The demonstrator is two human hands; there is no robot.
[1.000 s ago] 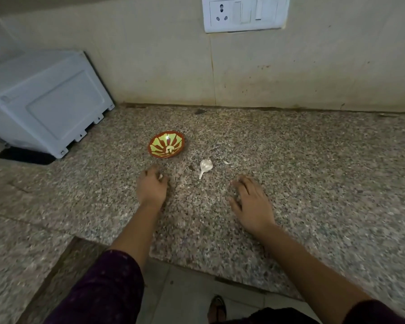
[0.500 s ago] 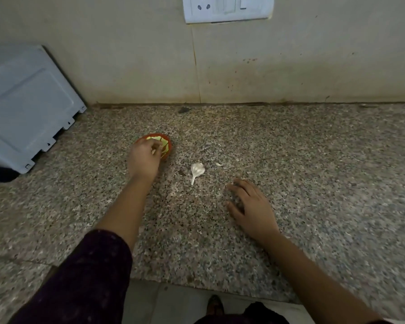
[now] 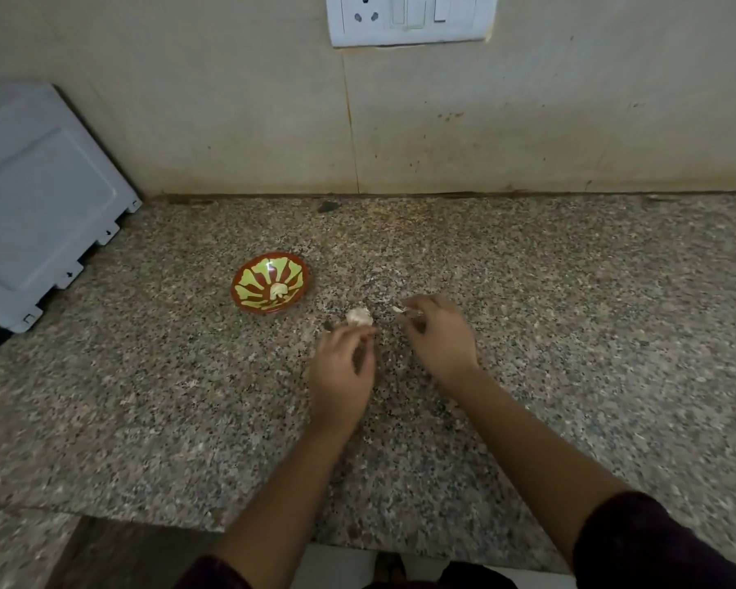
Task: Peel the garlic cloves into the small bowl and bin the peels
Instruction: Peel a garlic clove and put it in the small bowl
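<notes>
Nowhere legible writing; garlic [image 3: 359, 318] at left hand [image 3: 341, 371].

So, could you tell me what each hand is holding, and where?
Left hand: pale garlic piece, gripped from below at its fingertips. Right hand: small papery peel scrap, pinched.

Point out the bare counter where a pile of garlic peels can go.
Free: the counter right of the right hand, and the near strip left of the left hand. Crowded: the middle, where the bowl, the garlic at the left fingertips and both hands sit together; the grey appliance fills the far left.
</notes>
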